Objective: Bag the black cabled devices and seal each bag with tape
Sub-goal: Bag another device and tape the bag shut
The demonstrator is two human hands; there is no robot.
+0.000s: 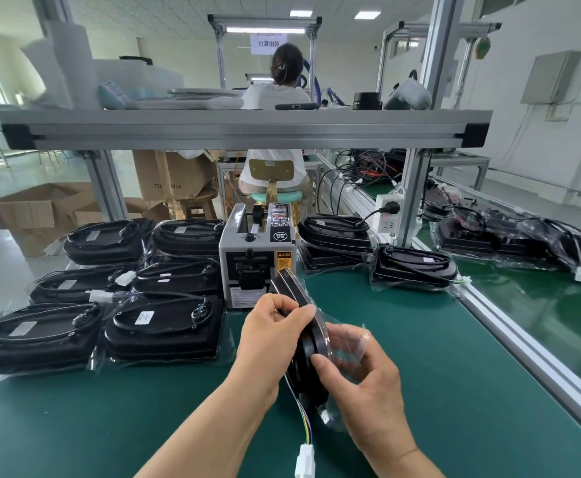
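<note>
Fingers (296, 313) of the left hand (268, 339) curl over the top edge of a black device (304, 343) and grip it. The right hand (371, 391) grips it too. Its thumb presses on the black side, and its other fingers wrap round the back, with a clear plastic bag (347, 343) crinkled under them. The device stands up on its thin edge, just below the middle of the frame, over the green mat (109, 426). The bag hugs its right side and its low end. How far in the device is, I cannot tell. Thin coloured wires (305, 426) hang down from it to a white plug (305, 460) at the bottom edge of the frame.

Right behind the hands sits a grey tape dispenser (247, 250) with a yellow warning sticker. At the left of the frame lie bagged devices (164, 326), six of them, close together in rows. To the right of the dispenser lie more bagged ones (413, 267). A white power strip (389, 215) with a black plug in it stands by a metal post. At the top middle a person (275, 94) sits on a stool, back turned to the camera. Brown cardboard boxes (40, 208) sit on the floor at the left.
</note>
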